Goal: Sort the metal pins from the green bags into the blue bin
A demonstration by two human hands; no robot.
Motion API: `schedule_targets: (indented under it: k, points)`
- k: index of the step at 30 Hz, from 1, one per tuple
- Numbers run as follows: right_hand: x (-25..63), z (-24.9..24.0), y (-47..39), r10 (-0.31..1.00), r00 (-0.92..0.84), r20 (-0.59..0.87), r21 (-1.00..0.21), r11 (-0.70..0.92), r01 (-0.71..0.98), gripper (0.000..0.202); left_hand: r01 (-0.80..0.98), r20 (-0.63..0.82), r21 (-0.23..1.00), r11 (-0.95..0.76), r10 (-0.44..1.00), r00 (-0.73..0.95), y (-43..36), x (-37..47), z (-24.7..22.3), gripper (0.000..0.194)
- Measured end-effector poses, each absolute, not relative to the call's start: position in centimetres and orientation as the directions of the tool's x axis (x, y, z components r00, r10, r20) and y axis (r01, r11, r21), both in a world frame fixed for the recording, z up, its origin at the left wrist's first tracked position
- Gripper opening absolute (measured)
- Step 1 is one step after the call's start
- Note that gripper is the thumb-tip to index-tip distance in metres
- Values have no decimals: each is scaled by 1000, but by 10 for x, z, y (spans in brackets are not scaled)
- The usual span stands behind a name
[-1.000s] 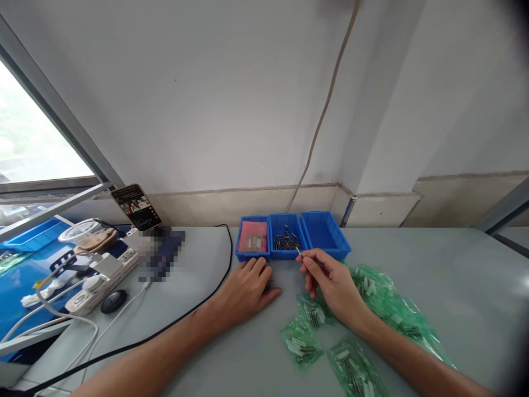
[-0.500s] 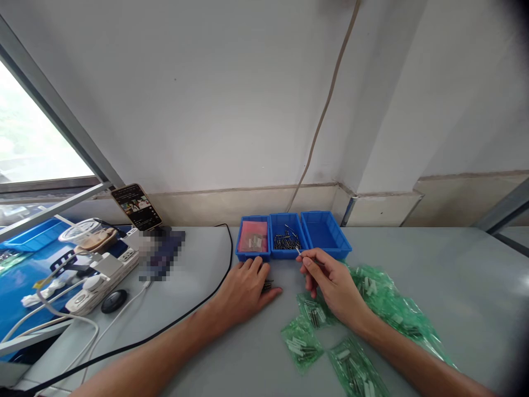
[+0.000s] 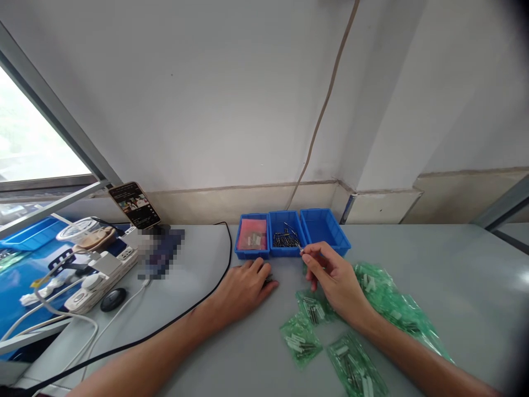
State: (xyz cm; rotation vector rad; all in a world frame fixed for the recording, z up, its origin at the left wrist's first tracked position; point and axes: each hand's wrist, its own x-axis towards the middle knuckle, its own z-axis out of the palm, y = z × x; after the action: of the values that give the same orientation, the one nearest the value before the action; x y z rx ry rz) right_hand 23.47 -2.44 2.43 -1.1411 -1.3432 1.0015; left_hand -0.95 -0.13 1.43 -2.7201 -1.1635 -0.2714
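My left hand (image 3: 246, 286) rests on the grey table, fingers curled and thumb drawn in, around a few small dark metal pieces (image 3: 269, 278). They are mostly hidden beneath it. At the front right corner of the middle blue bin (image 3: 285, 255), my right hand (image 3: 334, 278) is closed in a pinch on a small slim metal piece (image 3: 301, 250). Many thin dark metal pieces (image 3: 285, 239) like screws lie in that bin. Below my right hand are several green plastic packets, among them a small packet (image 3: 301, 337) with white and metal parts inside.
A left blue bin (image 3: 252, 255) holds a pink packet (image 3: 253, 227); a right blue bin (image 3: 324, 229) stands beside the middle one. A big green bag (image 3: 397, 303) lies right. Left are a black cable (image 3: 194, 304), phone (image 3: 134, 205), mouse (image 3: 113, 299) and power strip (image 3: 86, 292).
My left thumb has drawn closer to the fingers, and less of the metal pieces under that hand shows. My right hand has shifted slightly right, its pinch still closed at the middle bin's corner.
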Motion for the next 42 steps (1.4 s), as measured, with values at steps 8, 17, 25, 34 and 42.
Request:
schedule_targets:
  k: [8,17,25,34,42]
  points:
    - [237,24,-23,967,75,244,-954,225,199,28,697,236,-59,-715,668,706,2,-11,9,22]
    - [236,22,-23,982,52,184,-968,171,186,29,683,261,28,-730,665,700,3,-12,4,26]
    - [237,20,-22,978,40,203,-963,192,191,31,675,260,14,-738,654,710,5,-13,0,25]
    - [236,22,-22,983,33,181,-965,171,197,40,645,275,-25,-764,615,739,5,-13,0,26]
    - [236,24,-23,985,27,169,-970,162,179,39,643,263,-66,-763,608,749,5,-12,0,22]
